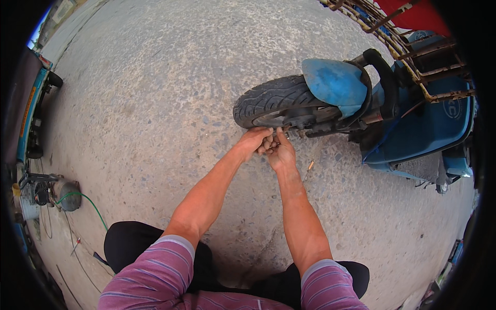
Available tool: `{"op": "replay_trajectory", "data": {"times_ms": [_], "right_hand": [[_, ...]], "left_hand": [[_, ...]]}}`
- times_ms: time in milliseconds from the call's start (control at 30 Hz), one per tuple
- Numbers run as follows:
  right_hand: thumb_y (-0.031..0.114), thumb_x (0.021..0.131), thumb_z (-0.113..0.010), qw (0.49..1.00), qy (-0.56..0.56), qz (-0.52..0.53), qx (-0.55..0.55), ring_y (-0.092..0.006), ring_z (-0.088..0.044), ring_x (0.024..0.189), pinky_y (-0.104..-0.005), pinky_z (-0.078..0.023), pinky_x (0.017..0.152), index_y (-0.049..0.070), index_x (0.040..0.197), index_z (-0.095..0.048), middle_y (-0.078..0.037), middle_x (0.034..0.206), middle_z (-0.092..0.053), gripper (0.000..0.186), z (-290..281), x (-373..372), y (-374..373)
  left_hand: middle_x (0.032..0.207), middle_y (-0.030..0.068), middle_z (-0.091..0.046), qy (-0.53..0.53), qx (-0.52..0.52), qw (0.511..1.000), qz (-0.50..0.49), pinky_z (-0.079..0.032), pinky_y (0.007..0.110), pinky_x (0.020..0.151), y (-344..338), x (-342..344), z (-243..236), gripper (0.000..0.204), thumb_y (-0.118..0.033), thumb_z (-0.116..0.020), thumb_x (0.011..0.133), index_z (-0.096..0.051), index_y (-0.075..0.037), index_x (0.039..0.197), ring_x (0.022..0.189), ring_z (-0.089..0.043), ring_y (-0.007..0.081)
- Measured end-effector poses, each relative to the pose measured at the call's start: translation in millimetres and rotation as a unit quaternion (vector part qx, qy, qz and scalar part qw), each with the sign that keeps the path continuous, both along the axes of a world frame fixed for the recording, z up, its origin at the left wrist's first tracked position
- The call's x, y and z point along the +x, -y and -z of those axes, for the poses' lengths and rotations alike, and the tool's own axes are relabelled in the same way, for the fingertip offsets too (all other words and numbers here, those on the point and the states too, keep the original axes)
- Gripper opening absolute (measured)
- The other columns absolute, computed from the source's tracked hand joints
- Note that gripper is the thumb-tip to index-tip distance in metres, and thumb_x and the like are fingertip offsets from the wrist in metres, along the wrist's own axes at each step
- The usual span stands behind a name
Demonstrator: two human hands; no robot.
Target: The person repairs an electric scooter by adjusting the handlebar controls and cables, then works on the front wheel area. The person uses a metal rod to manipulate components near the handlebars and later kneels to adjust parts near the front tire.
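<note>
The front wheel (268, 99) of a blue scooter, with a black treaded tyre, is in front of me under a scuffed blue mudguard (333, 85). Both my hands meet at the wheel's near side, close to the rim and hub. My left hand (257, 140) has its fingers curled inward. Against it, my right hand (282, 152) is closed too, its thumb pointing up toward the wheel. Whatever lies between the fingers is hidden. Just right of my fingertips is the dark fork end (310, 129) by the axle.
The scooter's blue body (421, 129) and a rusty metal rack (439, 77) fill the right. A small air compressor (68, 196) with a green hose (94, 205) stands at left, below a parked vehicle (32, 111). A small tan stick (310, 165) lies on the concrete (170, 88).
</note>
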State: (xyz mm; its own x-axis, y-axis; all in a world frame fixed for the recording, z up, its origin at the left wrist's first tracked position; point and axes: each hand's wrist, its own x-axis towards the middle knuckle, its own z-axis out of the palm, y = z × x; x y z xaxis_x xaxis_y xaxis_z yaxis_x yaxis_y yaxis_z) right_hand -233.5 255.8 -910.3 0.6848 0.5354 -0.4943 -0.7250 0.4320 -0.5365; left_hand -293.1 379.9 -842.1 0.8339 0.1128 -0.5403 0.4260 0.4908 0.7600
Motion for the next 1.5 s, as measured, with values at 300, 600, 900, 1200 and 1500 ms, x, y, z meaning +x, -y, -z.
{"op": "replay_trajectory", "data": {"times_ms": [300,600,900,1200,1500], "right_hand": [[0.034,0.103,-0.050,0.998,-0.044,0.035,-0.009,-0.0200,-0.050,0.058,-0.0408,-0.042,0.056,0.008,0.080,-0.055,-0.005,0.066,-0.053,0.035,-36.1,-8.5,-13.4],[0.033,0.102,-0.052,0.998,-0.041,0.020,-0.051,-0.0176,-0.049,0.056,-0.0361,-0.041,0.053,0.009,0.078,-0.056,-0.003,0.063,-0.052,0.034,-21.2,-0.2,-9.8],[0.025,0.096,-0.063,0.997,0.046,0.004,-0.064,-0.0117,-0.050,0.054,-0.0303,-0.037,0.048,0.008,0.085,-0.063,0.000,0.064,-0.055,0.021,-38.0,-11.7,-12.7],[0.021,0.088,-0.068,0.937,0.143,-0.078,-0.309,-0.0126,-0.058,0.070,-0.0282,-0.045,0.062,0.001,0.112,-0.063,-0.007,0.090,-0.068,0.031,-30.3,-7.7,43.9],[0.028,0.086,-0.069,0.851,0.308,-0.145,-0.400,-0.0210,-0.060,0.101,-0.0337,-0.048,0.086,-0.003,0.140,-0.044,-0.011,0.114,-0.066,0.068,-36.7,5.0,85.1]], "left_hand": [[0.063,0.0031,-0.053,-0.006,0.050,0.999,-0.012,-0.034,0.030,0.046,-1.0,1.9,5.0,0.033,-0.032,-0.052,0.101,-0.060,-0.007,0.080,0.049,-0.043,0.0122],[0.062,0.0031,-0.055,-0.009,0.051,0.998,-0.022,-0.034,0.029,0.045,0.2,0.0,2.1,0.032,-0.031,-0.054,0.100,-0.061,-0.005,0.082,0.048,-0.043,0.0119],[0.068,0.0018,-0.057,0.026,0.069,0.996,-0.048,-0.037,0.028,0.048,2.8,0.5,15.7,0.026,-0.028,-0.056,0.099,-0.063,-0.006,0.088,0.053,-0.047,0.0101],[0.085,0.0032,-0.063,0.045,-0.021,0.994,-0.100,-0.047,0.028,0.059,27.2,10.7,3.4,0.018,-0.024,-0.057,0.099,-0.059,-0.007,0.105,0.068,-0.057,0.0103],[0.083,0.0051,-0.062,0.062,0.107,0.988,-0.090,-0.047,0.029,0.058,34.2,16.6,11.0,0.023,-0.025,-0.052,0.101,-0.059,-0.004,0.102,0.067,-0.056,0.0125]]}}
